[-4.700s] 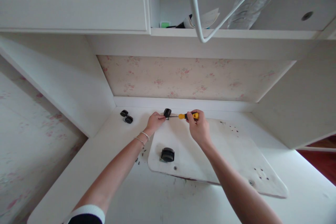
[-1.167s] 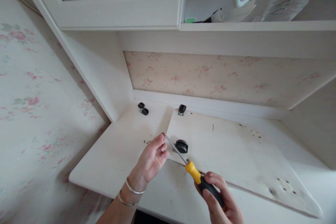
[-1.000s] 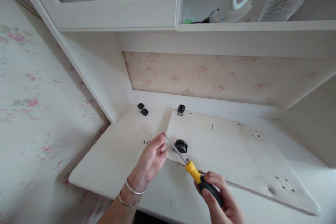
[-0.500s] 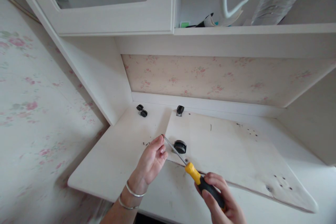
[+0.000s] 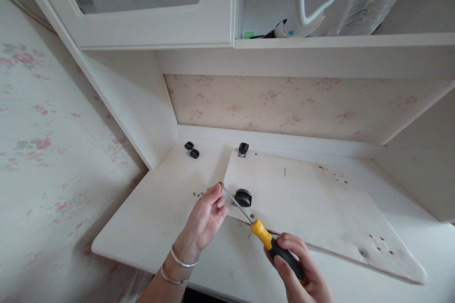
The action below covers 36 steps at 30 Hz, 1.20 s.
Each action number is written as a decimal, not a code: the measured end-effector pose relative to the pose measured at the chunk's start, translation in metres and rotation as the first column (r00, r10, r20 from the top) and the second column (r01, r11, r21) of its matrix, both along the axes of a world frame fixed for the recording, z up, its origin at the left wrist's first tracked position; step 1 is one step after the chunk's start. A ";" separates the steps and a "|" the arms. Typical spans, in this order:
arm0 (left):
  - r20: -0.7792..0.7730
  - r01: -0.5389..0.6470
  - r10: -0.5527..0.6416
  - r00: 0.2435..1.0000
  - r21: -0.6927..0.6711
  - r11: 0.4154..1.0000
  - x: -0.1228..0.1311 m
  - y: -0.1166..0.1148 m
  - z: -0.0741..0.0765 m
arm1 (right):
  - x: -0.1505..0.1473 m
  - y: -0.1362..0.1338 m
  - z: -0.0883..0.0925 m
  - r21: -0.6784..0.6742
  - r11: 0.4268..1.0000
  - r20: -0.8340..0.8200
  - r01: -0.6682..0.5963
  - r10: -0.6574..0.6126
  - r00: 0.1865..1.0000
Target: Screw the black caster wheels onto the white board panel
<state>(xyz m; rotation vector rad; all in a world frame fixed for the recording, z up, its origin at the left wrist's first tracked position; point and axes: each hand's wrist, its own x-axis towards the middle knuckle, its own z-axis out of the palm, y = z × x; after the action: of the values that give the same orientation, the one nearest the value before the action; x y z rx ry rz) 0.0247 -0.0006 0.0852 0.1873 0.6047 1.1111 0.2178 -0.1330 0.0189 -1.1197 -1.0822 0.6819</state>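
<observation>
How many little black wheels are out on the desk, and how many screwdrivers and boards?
Black caster wheels: 4, two loose, two on the board
Screwdriver: 1
Board: 1
Total: 6

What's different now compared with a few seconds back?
Both hands came away from the far caster toward the near edge. The right hand kept the screwdriver; the left hand now pinches its tip. The board, near caster and loose wheels stayed put.
</observation>
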 end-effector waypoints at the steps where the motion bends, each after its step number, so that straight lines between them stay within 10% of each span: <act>1: -0.001 0.001 -0.001 1.000 0.004 1.000 0.000 0.000 0.000 | 0.000 0.000 0.001 0.002 1.000 0.005 0.002 -0.002 1.000; 16: -0.148 -0.025 0.048 0.988 0.153 0.988 0.004 0.001 0.005 | -0.016 -0.002 0.033 0.261 0.950 0.374 0.170 -0.262 0.890; 25: -0.311 0.088 -0.016 0.950 0.219 0.972 0.007 0.008 0.011 | -0.004 -0.003 0.014 -0.063 0.980 -0.181 0.191 -0.199 0.963; 28: -0.537 0.159 0.036 0.843 0.313 0.936 0.003 0.030 0.000 | 0.011 0.005 0.036 -0.121 0.967 -0.365 0.226 -0.255 0.895; 31: -0.826 0.295 0.274 0.493 0.455 0.840 -0.004 0.064 -0.013 | 0.038 0.026 0.071 -0.127 0.959 -0.385 0.254 -0.284 0.878; 36: -0.859 0.341 0.356 0.367 0.480 0.808 -0.006 0.117 -0.034 | 0.082 0.087 0.110 -0.091 0.949 -0.203 0.303 -0.315 0.927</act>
<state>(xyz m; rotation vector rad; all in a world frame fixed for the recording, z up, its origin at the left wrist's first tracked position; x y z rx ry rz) 0.0192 0.1163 0.0509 1.5132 1.2684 1.0987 0.2994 -0.0459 0.1286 -1.2040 -0.6851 0.5700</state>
